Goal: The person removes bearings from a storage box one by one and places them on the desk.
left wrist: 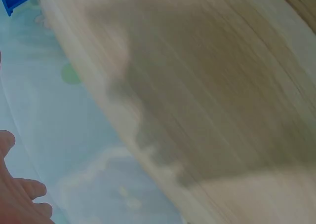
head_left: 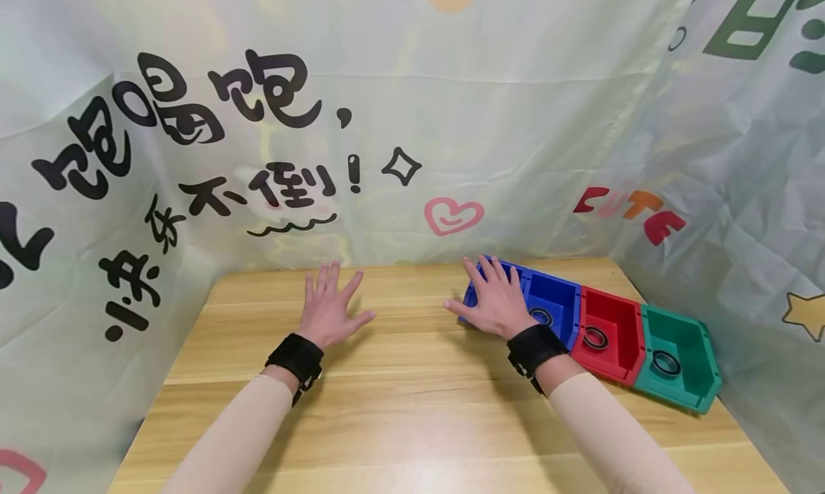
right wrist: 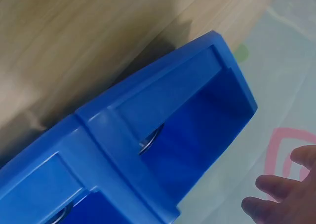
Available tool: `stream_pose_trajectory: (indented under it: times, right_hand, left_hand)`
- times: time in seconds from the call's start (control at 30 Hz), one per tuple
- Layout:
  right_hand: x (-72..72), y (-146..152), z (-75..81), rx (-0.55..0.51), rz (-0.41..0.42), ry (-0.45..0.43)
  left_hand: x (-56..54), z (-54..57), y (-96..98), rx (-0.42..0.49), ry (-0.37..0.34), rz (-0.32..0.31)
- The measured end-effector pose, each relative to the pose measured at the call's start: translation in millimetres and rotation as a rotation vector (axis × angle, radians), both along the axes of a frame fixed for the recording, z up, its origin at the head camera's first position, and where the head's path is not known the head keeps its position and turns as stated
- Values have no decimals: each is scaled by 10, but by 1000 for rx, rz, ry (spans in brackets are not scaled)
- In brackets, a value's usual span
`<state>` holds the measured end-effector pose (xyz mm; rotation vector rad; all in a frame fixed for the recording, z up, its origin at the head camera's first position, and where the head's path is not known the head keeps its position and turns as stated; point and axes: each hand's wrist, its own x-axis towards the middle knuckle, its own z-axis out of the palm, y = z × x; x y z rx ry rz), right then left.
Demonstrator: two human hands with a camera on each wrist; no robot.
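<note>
In the head view my left hand [head_left: 327, 311] hovers over the table's left half, fingers spread, with nothing in it. My right hand [head_left: 496, 301], also spread and holding nothing, is above the leftmost blue bin [right wrist: 207, 120] and hides much of it. To its right follow a second blue bin [head_left: 561, 293], a red bin [head_left: 621, 322] and a green bin [head_left: 696, 336], joined in a slanting row. Dark rings lie inside: one ring [head_left: 548, 313] in the second blue bin, another ring [head_left: 605, 340] in the red, a third ring [head_left: 677, 369] in the green. The leftmost bin shows part of a ring [right wrist: 153, 139].
The bins stand at the back right of the wooden table [head_left: 412, 408]. A printed cloth [head_left: 535, 136] hangs behind the table and along both sides. Each wrist wears a black strap [head_left: 296, 361].
</note>
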<state>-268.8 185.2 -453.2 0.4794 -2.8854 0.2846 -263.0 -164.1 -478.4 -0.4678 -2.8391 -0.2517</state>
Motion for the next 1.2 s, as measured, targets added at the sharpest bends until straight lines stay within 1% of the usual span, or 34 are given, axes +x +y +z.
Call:
stream_pose_trajectory:
  times: [0.1,0.23,0.33,0.5,0.63,0.77,0.87,1.03,1.2]
  right_hand:
    - [12,41,-7,3,-7,-2]
    - [29,113,-16,-2,-25,-8]
    - [42,177,-17,-15,-34,-9]
    - [73,262,-19,-41,-48,-21]
    - [118,328,-34,-64,-60,-27]
    - [168,413,-50,-68,-80,-17]
    - [206,473,-55,-63,-99,-9]
    - [265,545,-27,-78,-107,9]
    - [314,674,-29,-80,-128,33]
  left_hand:
    - [7,14,73,35,-33,-20]
    - [-11,27,267,63,-63,-56]
    - [-37,14,415,72,-55,-81]
    - [-59,-31,591,67,-61,-105]
    - [-54,-55,724,50,-56,-131]
    - [-44,-70,853,60,-38,-162]
    - [-40,-72,947,77,-46,-188]
    - [-42,-39,1094,111,-79,-220]
    - [-36,-35,1215,165,-110,-251]
